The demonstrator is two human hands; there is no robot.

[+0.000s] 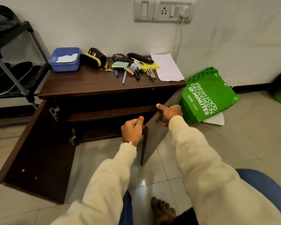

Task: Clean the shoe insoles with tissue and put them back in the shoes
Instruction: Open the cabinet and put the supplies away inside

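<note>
Both hands [133, 130] on rt cabinet door [154, 135]

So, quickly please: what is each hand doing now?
Left hand: fingers curled around the edge of the right cabinet door.
Right hand: gripping the top of the same door.

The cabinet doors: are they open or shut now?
Open. The left door stands swung out wide, its hinges showing. Both hands, left hand and right hand, grip the right door, which stands partly open.
</note>
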